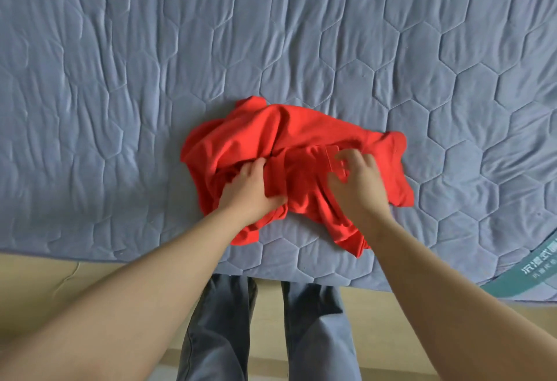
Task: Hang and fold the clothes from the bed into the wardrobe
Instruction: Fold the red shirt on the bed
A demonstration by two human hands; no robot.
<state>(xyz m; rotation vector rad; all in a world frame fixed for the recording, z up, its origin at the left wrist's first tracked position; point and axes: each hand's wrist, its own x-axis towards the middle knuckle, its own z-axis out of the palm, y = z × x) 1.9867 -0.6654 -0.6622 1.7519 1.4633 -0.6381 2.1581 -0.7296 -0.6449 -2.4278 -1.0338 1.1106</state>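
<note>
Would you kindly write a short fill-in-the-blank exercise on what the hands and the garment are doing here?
1. The crumpled garment on the bed is ____ in colour.
2. The number of hands touching it is ____.
3. The left hand and right hand both rest on the garment's ____ edge, closest to the person.

Missing words: red; two; near
</note>
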